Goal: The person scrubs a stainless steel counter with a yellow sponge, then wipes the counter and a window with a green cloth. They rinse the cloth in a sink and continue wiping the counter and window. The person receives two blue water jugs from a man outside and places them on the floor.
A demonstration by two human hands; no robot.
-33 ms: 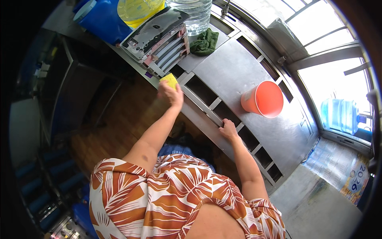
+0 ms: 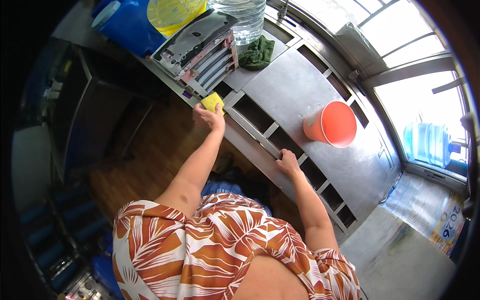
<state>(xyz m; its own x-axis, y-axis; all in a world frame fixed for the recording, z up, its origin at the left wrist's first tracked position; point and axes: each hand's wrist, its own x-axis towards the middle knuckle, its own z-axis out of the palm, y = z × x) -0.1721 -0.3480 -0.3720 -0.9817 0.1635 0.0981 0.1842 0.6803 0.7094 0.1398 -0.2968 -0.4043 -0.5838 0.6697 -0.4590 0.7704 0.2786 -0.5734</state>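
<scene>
Two hands are in view, both at the front edge of the steel counter (image 2: 300, 85). The left hand (image 2: 209, 117) is closed on a yellow sponge (image 2: 212, 101): the fingers are curled behind and under it, pinching it, with only its upper face left showing. The sponge is held against the counter's front edge, at the corner just below the tilted metal appliance (image 2: 200, 47). It lies directly ahead of the left fingertips, in contact with them; its long axis cannot be told, since the hand covers most of it. The right hand (image 2: 288, 162) is laid on the counter's front rail, fingers pressed together and hooked over the edge beside an open slot; nothing is held in it. It is well apart from the sponge, so the left hand is by far the nearer.

Farther along the counter from the left hand, an orange cup (image 2: 331, 124) is seen on the steel top, lying tilted with its mouth toward the camera. A green cloth (image 2: 257, 53) is bunched beside the appliance, near a clear water bottle (image 2: 240, 17).
</scene>
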